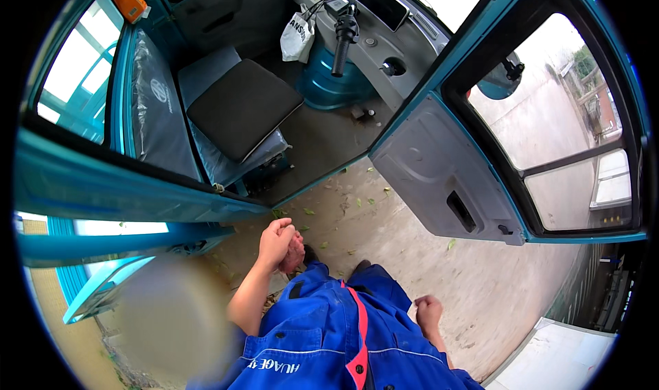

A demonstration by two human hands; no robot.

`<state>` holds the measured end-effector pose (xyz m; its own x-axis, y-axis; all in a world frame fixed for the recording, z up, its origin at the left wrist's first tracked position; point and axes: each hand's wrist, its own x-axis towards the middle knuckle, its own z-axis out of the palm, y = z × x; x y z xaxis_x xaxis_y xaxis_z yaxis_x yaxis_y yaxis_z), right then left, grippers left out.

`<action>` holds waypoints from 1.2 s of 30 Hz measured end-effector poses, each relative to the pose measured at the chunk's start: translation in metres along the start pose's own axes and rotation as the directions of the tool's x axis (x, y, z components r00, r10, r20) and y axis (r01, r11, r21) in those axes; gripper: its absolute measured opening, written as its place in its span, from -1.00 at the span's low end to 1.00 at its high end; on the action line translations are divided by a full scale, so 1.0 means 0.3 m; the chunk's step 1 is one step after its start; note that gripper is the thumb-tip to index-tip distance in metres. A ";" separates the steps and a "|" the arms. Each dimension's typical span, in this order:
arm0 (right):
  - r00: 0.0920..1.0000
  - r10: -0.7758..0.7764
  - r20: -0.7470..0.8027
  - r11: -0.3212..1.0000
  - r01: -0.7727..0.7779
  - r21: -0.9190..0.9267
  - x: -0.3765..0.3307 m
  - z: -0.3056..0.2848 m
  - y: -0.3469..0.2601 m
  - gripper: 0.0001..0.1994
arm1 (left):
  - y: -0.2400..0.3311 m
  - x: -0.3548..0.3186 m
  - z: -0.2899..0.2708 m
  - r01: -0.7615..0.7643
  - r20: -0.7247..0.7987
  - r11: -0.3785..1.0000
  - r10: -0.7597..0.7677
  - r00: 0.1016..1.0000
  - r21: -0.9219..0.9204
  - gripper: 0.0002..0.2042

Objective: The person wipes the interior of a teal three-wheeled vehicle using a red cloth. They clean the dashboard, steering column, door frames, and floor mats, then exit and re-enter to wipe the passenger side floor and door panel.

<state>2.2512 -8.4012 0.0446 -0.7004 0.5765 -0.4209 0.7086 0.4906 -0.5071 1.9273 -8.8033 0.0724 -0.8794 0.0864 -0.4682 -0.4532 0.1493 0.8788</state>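
In front of my waist on the left, my left hand (pixel 275 243) is closed round a crumpled, mottled reddish cloth (pixel 293 254). The cloth bulges out on the inner side of the fingers. My right hand (pixel 429 310) hangs low by my right hip, its fingers curled into a loose fist, and nothing shows in it. Before me stands the open cab of a small teal vehicle. Inside, a dark square cushion (pixel 245 109) lies on the plastic-covered seat (pixel 237 155). Neither hand touches the cab.
The cab door (pixel 449 167) is swung open to the right. A black handlebar grip (pixel 340 54) sticks out from the dashboard, with a white bag (pixel 298 37) hanging beside it. Scattered leaves lie on the concrete ground (pixel 357 201). A pale blurred shape (pixel 175 318) covers the lower left.
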 end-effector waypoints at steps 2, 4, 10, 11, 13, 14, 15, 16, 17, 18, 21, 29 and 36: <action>0.982 -0.180 0.048 0.971 0.170 0.168 0.088 -0.055 -0.265 -0.68 | 0.012 0.070 0.055 0.013 -0.017 0.986 -0.016 1.000 -0.164 -0.57; 0.877 -0.392 0.278 0.902 0.307 0.302 0.157 -0.054 -0.646 -0.27 | 0.031 0.128 0.138 0.028 0.129 0.959 0.009 0.992 -0.280 -0.47; 0.795 -0.438 0.419 0.664 -0.028 0.747 0.646 0.392 -1.024 -0.42 | 0.166 0.327 0.312 -0.221 0.226 0.945 0.167 0.960 0.240 -0.21; 0.803 -0.412 0.430 0.699 -0.024 0.715 0.773 0.477 -1.012 -0.46 | 0.136 0.415 0.291 -0.412 0.199 0.726 0.365 0.909 0.551 -0.19; 0.879 -0.261 0.398 0.763 -0.065 0.643 1.094 0.686 -0.978 -0.57 | 0.070 0.639 0.205 -0.378 0.059 0.388 0.628 0.776 0.840 -0.19; 0.920 -0.228 0.319 0.800 -0.010 0.601 1.261 0.791 -0.964 -0.62 | 0.044 0.740 0.165 -0.272 0.005 0.281 0.688 0.726 0.920 -0.18; 0.946 -0.301 0.117 0.831 0.200 0.520 1.424 0.886 -0.964 -0.67 | 0.004 0.832 0.115 -0.144 -0.043 0.183 0.749 0.661 0.972 -0.18; 0.933 -0.360 -0.028 0.846 0.339 0.411 1.588 0.970 -0.987 -0.68 | -0.059 0.915 0.052 -0.089 -0.094 0.186 0.789 0.607 0.978 -0.16; 0.884 -0.440 -0.157 0.839 0.467 0.280 1.739 1.039 -1.025 -0.69 | -0.132 0.972 -0.006 -0.018 -0.158 0.200 0.823 0.545 0.980 -0.14; 0.867 -0.447 -0.222 0.864 0.482 0.144 1.863 1.059 -1.068 -0.66 | -0.185 1.021 -0.039 0.044 -0.195 0.202 0.834 0.517 0.978 -0.12; 0.835 -0.309 -0.455 0.948 0.309 -0.076 2.270 1.079 -1.066 -0.56 | -0.278 1.185 -0.023 0.097 -0.162 0.134 0.905 0.393 0.986 -0.18; 0.813 -0.115 -0.571 0.985 0.020 -0.171 2.825 1.125 -1.087 -0.65 | -0.375 1.306 -0.081 0.166 -0.057 0.027 0.982 0.181 0.986 -0.29; 0.956 -0.231 -0.180 0.878 0.284 0.385 3.147 1.269 -0.895 -0.69 | -0.409 1.319 -0.109 0.235 -0.036 -0.005 0.984 0.173 0.972 -0.30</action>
<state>1.3672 -8.2374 -0.5028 -0.8177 0.5557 -0.1501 0.3899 0.3431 -0.8545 1.6301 -8.8198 -0.2177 -0.6037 0.1261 0.7872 -0.0622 0.9769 -0.2042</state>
